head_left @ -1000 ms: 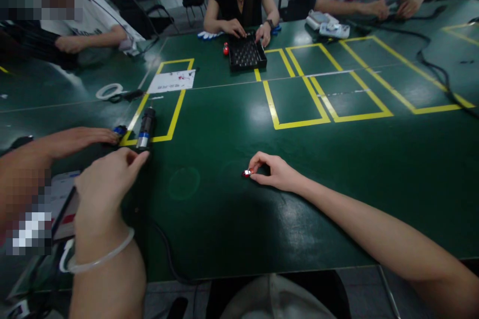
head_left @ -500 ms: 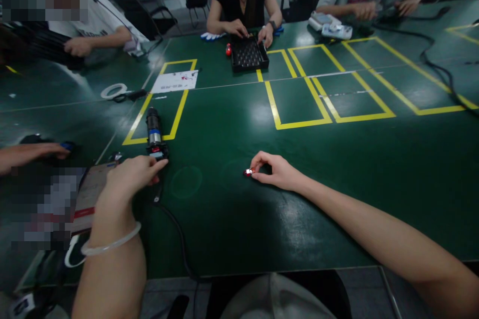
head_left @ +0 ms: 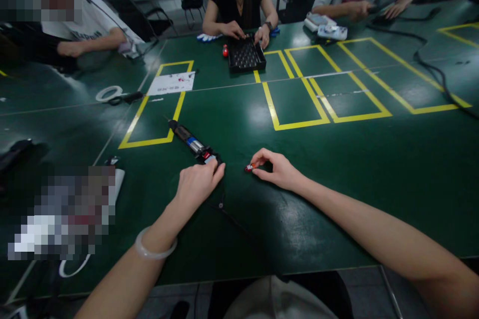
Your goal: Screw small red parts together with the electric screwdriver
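Left grip (head_left: pixel 200 178) is closed around the near end of a black-and-silver power tool (head_left: pixel 192 143), its far end over a yellow tape outline (head_left: pixel 145 144); right grip (head_left: pixel 279 169) tightly pinches a small red piece (head_left: pixel 248 167) at the bench (head_left: pixel 374 159), near the tool.

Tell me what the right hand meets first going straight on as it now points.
Probably the left hand or the rear end of the electric screwdriver it holds; one view doesn't settle which. The small red item held by the right hand would lead.
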Demonstrator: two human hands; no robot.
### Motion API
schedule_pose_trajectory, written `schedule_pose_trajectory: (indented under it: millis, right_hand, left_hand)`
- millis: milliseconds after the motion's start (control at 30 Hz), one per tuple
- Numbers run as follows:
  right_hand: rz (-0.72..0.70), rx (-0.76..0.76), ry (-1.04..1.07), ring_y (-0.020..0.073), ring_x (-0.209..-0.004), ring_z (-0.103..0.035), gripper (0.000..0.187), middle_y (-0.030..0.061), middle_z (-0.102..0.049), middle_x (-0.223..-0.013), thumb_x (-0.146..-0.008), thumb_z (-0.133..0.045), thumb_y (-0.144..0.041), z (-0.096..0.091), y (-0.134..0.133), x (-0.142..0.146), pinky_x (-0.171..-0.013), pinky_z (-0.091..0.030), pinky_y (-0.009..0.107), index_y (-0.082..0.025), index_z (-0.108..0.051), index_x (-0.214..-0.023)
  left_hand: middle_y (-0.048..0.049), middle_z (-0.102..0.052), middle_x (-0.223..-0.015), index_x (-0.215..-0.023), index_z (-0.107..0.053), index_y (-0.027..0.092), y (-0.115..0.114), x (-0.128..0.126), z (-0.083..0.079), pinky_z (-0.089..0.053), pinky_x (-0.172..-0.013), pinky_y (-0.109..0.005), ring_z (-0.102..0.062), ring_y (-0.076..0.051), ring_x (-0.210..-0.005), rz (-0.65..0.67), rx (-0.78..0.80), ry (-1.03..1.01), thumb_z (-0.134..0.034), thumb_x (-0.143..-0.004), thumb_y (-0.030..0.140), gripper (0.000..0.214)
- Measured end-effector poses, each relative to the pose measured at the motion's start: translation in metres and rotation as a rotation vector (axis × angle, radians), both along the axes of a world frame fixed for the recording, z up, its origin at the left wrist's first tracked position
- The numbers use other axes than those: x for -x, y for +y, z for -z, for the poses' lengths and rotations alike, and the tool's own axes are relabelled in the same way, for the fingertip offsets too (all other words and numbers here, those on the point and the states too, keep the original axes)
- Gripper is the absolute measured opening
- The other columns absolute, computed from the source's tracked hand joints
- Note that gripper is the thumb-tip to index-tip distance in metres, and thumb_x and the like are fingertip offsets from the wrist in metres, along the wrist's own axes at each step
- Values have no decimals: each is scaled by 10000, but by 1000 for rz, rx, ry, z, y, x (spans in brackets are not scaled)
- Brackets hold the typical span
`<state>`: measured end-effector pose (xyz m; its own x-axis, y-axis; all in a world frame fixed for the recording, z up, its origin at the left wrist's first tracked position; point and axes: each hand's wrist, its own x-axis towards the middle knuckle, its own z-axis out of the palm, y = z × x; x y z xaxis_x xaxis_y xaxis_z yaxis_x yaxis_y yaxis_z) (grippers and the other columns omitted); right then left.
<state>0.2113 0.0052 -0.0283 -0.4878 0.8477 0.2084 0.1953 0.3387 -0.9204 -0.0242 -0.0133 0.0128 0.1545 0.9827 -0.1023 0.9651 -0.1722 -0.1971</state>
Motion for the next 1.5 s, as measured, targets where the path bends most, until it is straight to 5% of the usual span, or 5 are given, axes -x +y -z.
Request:
schedule_pose_trajectory:
  millis: [533, 933, 1067, 1200, 1500]
  right_hand:
    - [15, -242, -304, 194, -836, -584, 142, 39, -656, -858, -783, -688, -111, 1, 3, 0, -776, -432, 330, -164, -621, -896]
    - [9, -172, -207, 172, -831, -645, 103, 41, -703, -877, -817, -679, -131, 1, 2, 4, -768, -488, 299, -171, -668, -912]
    - [-27, -163, -199, 172, -859, -668, 162, 41, -727, -905, -805, -668, -103, 0, 0, 5, -801, -500, 303, -171, -682, -952]
    - [-71, -218, -210, 192, -926, -674, 208, 60, -745, -997, -826, -643, -122, -2, -1, 5, -854, -493, 333, -181, -694, -1020]
    - [-172, -274, -219, 211, -1050, -642, 322, 64, -719, -1110, -826, -621, -75, -4, -4, 4, -948, -459, 380, -199, -661, -1120]
  left_hand:
    - [-43, -677, -644, -784, -618, 171, -29, -23, 8, -355, -494, -269, -632, -194, -548, 595, 9, -267, -428, -959, 381, 333]
    - [9, -609, -617, -703, -565, 178, -23, -15, 1, -353, -536, -254, -561, -127, -545, 397, 46, -541, -443, -963, 458, 402]
    - [-61, -660, -1023, -1016, -628, 187, -12, -12, 2, -488, -728, -276, -640, -182, -912, 177, -175, -662, -472, -950, 458, 319]
    - [-100, -361, -1523, -1426, -445, 288, -2, -15, 9, -481, -982, -430, -459, -306, -1320, 157, -64, -597, -548, -870, 578, 636]
    - [-123, -227, -1589, -1361, -559, 256, 4, -26, 10, -457, -1011, -511, -438, -383, -1316, 136, 4, -461, -636, -802, 383, 579]
